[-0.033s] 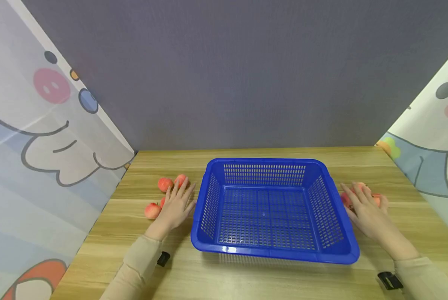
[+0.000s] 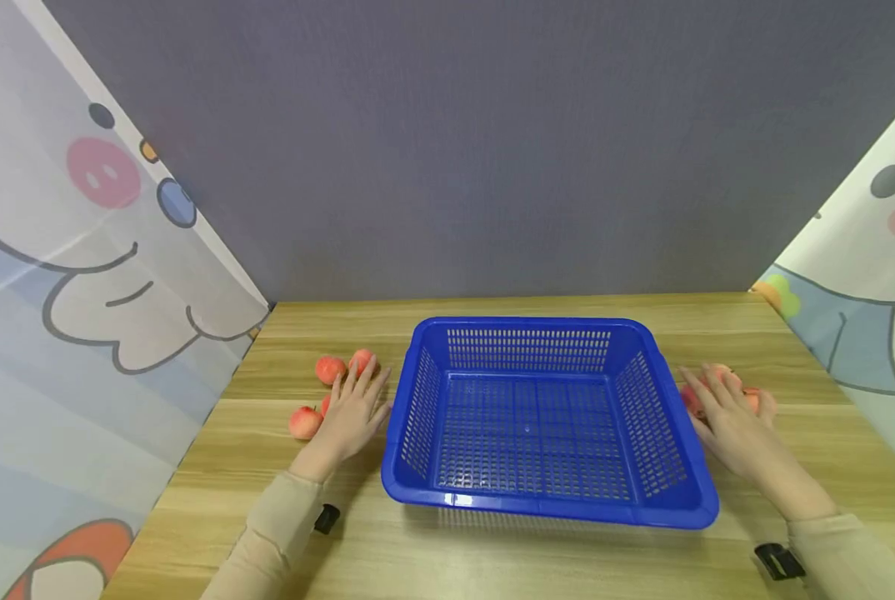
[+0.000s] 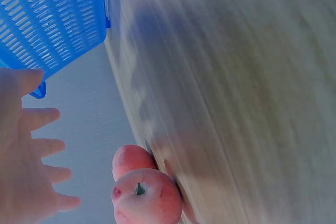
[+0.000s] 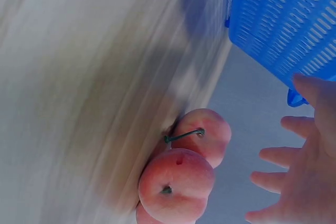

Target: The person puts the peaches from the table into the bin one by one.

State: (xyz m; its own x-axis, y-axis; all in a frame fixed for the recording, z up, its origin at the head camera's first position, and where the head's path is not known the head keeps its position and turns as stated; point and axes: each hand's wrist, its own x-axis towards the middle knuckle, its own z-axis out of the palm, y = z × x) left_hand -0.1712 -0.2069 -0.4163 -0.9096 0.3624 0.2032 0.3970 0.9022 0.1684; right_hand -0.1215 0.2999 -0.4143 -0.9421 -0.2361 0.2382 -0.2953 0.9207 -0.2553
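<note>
A blue plastic basket (image 2: 545,507) with slotted walls stands upright and empty between my hands. Fingers spread and straight, my left hand (image 2: 350,421) is to its left, palm down above the table. Round pink-red fruits, like apples or peaches, lie beyond and beside it: one at the back (image 2: 331,370), one near the fingertips (image 2: 361,358), one further left (image 2: 306,422). Another is partly covered by the hand. My right hand (image 2: 736,429) extends over similar fruits (image 2: 725,377), hiding parts of them. Both wrist views show the palms apart from the stemmed fruits (image 3: 149,198) (image 4: 176,187).
The wood-grain table (image 2: 537,562) runs back to a grey upright panel (image 2: 492,167). Cartoon-printed sheets flank it at the left (image 2: 27,333) and right (image 2: 890,275). A black strap piece (image 2: 779,561) shows at the right wrist, another (image 2: 327,518) at the left.
</note>
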